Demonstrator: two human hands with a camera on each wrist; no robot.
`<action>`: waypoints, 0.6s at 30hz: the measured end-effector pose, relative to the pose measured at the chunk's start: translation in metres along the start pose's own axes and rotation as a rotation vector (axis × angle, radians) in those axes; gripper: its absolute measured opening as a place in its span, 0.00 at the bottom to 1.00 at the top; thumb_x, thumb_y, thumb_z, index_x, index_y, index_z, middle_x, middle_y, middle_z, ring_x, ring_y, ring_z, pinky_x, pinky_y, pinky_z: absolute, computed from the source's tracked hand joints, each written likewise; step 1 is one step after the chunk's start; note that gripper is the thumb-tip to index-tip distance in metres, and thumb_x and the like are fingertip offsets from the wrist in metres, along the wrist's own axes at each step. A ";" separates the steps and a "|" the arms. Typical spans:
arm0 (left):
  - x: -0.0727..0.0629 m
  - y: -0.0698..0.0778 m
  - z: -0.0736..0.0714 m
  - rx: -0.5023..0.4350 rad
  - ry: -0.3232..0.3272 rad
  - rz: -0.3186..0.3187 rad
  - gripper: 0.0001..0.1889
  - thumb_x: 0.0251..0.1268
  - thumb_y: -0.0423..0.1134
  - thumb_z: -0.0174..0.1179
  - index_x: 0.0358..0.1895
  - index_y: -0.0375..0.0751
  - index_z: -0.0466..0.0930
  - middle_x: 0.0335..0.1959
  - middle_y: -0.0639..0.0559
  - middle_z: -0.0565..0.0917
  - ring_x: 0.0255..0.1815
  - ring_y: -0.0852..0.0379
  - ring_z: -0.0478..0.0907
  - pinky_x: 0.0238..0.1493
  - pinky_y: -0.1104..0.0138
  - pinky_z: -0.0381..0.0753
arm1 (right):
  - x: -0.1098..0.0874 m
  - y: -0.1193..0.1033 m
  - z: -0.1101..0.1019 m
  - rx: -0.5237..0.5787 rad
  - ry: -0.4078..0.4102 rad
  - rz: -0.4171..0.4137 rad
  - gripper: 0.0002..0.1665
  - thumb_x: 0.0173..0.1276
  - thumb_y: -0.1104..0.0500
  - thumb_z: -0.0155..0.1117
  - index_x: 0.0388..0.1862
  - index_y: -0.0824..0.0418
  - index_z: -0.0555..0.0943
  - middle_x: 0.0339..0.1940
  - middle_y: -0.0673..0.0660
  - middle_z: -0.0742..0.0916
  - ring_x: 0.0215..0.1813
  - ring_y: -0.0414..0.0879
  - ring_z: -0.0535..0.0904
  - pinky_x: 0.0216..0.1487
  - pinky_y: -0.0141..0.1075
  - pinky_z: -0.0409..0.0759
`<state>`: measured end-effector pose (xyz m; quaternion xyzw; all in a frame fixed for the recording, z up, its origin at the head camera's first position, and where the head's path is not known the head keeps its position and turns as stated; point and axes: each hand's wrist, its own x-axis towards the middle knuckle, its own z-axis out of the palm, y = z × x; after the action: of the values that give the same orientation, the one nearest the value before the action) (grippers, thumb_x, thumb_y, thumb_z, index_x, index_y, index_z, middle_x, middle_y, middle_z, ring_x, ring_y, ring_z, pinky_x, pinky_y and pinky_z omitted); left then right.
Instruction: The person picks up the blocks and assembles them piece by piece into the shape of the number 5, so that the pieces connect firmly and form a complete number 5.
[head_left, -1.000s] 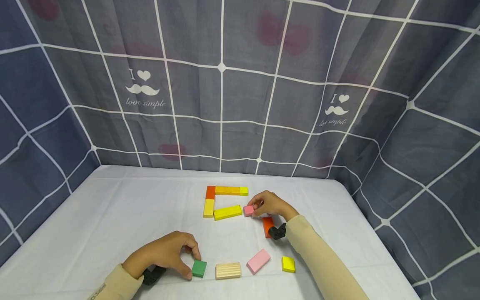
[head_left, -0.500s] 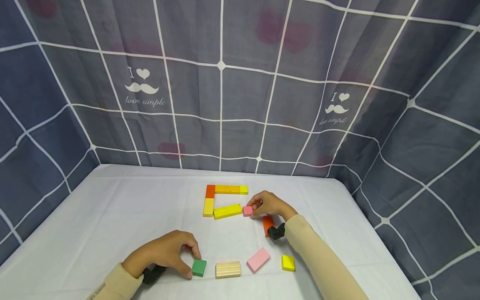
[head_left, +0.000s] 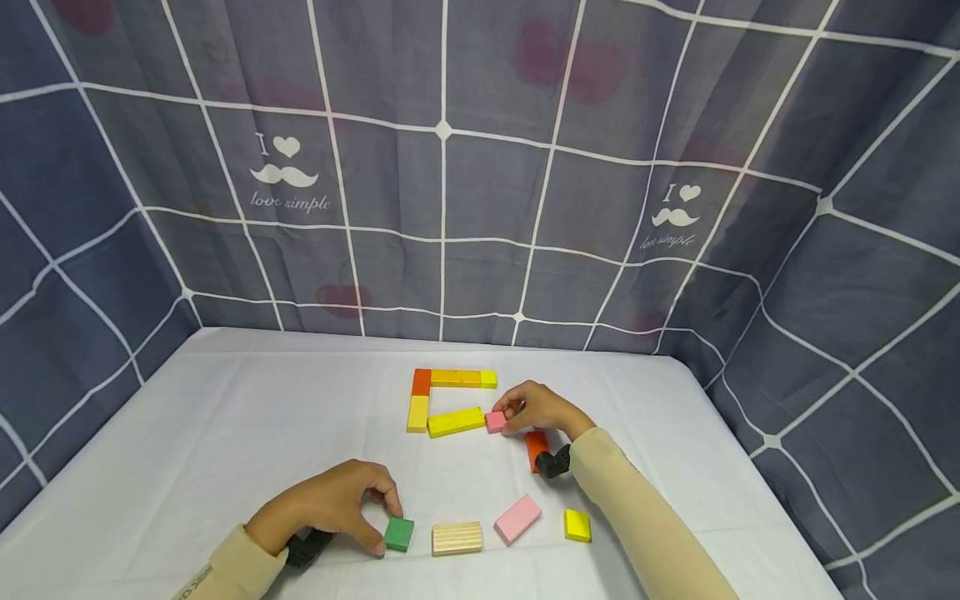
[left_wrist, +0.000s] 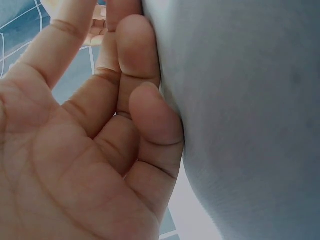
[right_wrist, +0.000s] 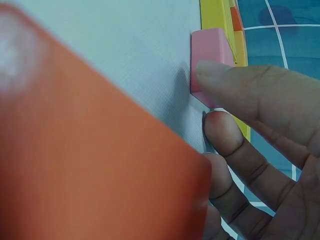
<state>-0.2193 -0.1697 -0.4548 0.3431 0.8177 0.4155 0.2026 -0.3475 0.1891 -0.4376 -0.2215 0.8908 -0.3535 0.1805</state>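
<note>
My right hand (head_left: 538, 407) pinches a small pink block (head_left: 495, 422) at the right end of a long yellow block (head_left: 456, 422). In the right wrist view, the thumb lies on the pink block's face. My left hand (head_left: 347, 502) rests on the table with its thumb and index finger at the edges of a green block (head_left: 399, 534). The left wrist view shows its other fingers (left_wrist: 155, 117) curled against the white cloth; the green block is hidden there. Orange and yellow blocks (head_left: 455, 378) form the back and left sides of the outline beside the long yellow block.
A striped wooden block (head_left: 457, 538), a larger pink block (head_left: 517, 520) and a yellow block (head_left: 577, 526) lie in a row near the front. An orange block (head_left: 536, 451) lies under the right wrist. A checked curtain (head_left: 480, 192) surrounds the white table (head_left: 247, 400).
The small pink block has shifted very slightly left, up to the long yellow block's end. Both hands otherwise stay in place.
</note>
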 end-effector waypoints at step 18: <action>-0.001 0.002 0.000 -0.004 0.006 -0.017 0.16 0.48 0.36 0.87 0.39 0.49 0.91 0.41 0.67 0.87 0.47 0.66 0.79 0.55 0.67 0.80 | -0.001 -0.001 0.001 0.009 0.001 0.008 0.16 0.61 0.69 0.82 0.49 0.66 0.91 0.30 0.48 0.82 0.35 0.41 0.74 0.44 0.33 0.73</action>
<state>-0.2180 -0.1691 -0.4535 0.3343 0.8203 0.4166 0.2044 -0.3459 0.1880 -0.4375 -0.2168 0.8901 -0.3570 0.1825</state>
